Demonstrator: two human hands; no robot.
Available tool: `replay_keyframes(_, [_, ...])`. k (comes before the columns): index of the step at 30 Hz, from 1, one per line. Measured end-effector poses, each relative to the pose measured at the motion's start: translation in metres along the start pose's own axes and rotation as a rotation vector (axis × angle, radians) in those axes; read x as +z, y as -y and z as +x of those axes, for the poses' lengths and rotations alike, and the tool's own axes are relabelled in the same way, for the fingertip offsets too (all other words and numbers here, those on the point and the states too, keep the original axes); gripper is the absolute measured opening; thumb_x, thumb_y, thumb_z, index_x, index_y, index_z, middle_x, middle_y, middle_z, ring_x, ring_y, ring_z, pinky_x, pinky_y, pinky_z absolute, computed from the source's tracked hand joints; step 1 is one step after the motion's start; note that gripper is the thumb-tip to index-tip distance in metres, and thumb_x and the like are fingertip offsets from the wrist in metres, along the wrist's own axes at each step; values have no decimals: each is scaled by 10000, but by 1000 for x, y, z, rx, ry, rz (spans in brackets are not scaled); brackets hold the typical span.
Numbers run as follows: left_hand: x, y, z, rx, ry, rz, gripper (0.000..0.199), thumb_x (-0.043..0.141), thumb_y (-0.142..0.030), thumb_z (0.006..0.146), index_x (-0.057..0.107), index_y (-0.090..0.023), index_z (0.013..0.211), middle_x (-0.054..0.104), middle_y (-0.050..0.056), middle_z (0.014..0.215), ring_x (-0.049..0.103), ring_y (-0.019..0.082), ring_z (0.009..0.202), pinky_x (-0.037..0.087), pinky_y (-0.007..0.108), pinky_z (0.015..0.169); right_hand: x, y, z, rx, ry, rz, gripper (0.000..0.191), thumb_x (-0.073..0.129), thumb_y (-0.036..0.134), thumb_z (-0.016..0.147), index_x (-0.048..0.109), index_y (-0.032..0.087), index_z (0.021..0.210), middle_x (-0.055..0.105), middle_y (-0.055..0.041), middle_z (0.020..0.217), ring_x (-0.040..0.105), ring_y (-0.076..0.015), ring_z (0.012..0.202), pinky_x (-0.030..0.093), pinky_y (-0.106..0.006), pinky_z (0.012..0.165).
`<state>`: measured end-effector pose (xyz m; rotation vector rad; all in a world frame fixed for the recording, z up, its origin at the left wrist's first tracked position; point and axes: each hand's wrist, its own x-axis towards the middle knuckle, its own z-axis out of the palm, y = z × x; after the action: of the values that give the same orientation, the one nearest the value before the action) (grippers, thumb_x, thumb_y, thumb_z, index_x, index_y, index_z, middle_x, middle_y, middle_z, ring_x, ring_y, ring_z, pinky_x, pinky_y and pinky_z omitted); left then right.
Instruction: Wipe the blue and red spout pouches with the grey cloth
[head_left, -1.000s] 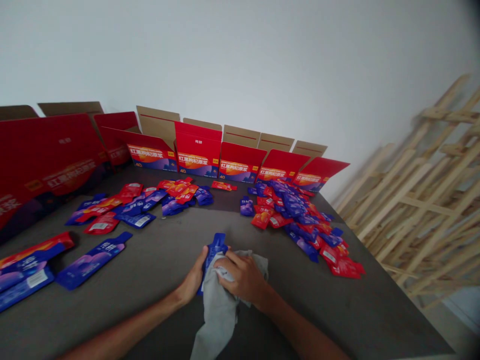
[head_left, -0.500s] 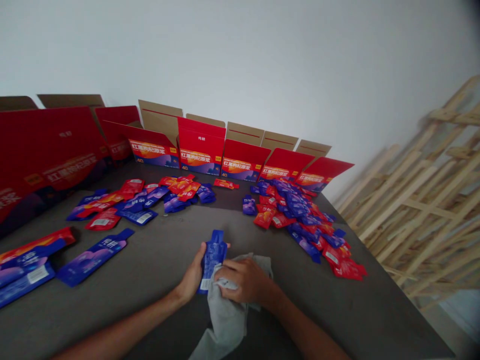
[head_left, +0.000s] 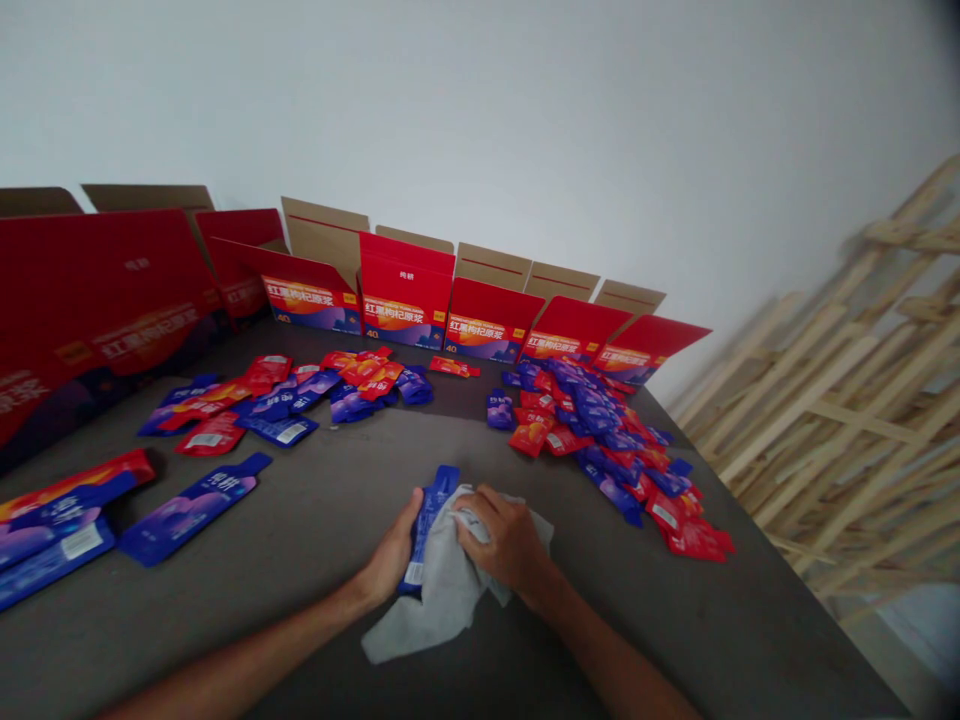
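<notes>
A blue spouted pouch with a white barcode label near its bottom is in my left hand, thumb along its left edge and the other fingers hidden behind it. My right hand grips a crumpled grey cloth and presses it over the pouch's right side. One corner of the cloth hangs down toward the lower left. Off to the left, a single blue pouch lies flat on the dark table.
Red and blue pouches form a big heap at right and a smaller pile at back left. More pouches overlap at the left edge. Open red cartons line the wall. A wooden lattice stands beyond the table's right edge.
My right hand and the cloth have moved up the pouch, covering more of its right side. The pouch leans further right, and the cloth's hanging corner has swung up and left.
</notes>
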<state>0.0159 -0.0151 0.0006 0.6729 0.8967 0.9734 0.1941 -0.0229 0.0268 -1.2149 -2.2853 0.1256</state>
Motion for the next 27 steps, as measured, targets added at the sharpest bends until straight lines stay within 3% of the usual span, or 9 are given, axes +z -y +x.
replay_keyframes(3, [1, -3, -1, -43, 70, -75, 626, 584, -671, 794, 733, -118, 1046, 776, 84, 882, 715, 257, 843, 508, 355, 884, -1, -1, -2, -148, 132, 7, 194, 614, 254, 873, 623, 232, 1065, 658, -23, 981, 638, -155, 801, 452, -241, 695])
replay_keyframes(6, [4, -9, -4, -109, 123, -150, 661, 526, -647, 850, 683, -97, 1181, 774, 98, 867, 700, 219, 669, 523, 321, 709, 0, 0, -5, -291, 252, 15, 234, 653, 294, 845, 625, 254, 1073, 670, 12, 975, 634, -145, 759, 440, -244, 665])
replay_keyframes(9, [7, -12, -7, -123, 126, -175, 647, 513, -626, 871, 665, -101, 1217, 774, 95, 852, 683, 199, 600, 512, 305, 656, 1, 2, -6, -318, 277, -5, 239, 660, 312, 845, 625, 264, 1077, 672, 25, 950, 633, -142, 737, 439, -246, 645])
replay_keyframes(16, [10, -10, -10, -88, 63, -40, 556, 606, -589, 832, 732, -98, 1060, 779, 100, 913, 716, 252, 870, 491, 323, 897, -2, 0, -1, -58, -62, -52, 172, 624, 198, 856, 632, 229, 1025, 659, -25, 933, 639, -161, 767, 467, -246, 682])
replay_keyframes(19, [9, -8, -11, -55, 73, -17, 564, 614, -615, 812, 738, -116, 1045, 778, 93, 942, 708, 250, 904, 483, 321, 926, -2, -1, -1, -13, -105, -45, 165, 611, 184, 866, 628, 223, 1025, 651, -27, 924, 633, -155, 744, 468, -240, 674])
replay_keyframes(23, [8, -6, -10, -83, 120, -52, 570, 575, -630, 833, 735, -120, 1032, 772, 80, 866, 710, 227, 793, 513, 321, 841, -2, 0, -1, -128, 4, -35, 183, 634, 221, 856, 631, 233, 1039, 650, -14, 925, 630, -152, 738, 467, -242, 660])
replay_keyframes(27, [7, -7, -8, -138, 215, -138, 650, 493, -661, 864, 668, -140, 1211, 765, 82, 907, 706, 215, 790, 514, 312, 802, 0, 7, -5, -298, 191, -42, 229, 667, 302, 852, 627, 261, 1074, 653, 11, 925, 632, -148, 740, 456, -242, 631])
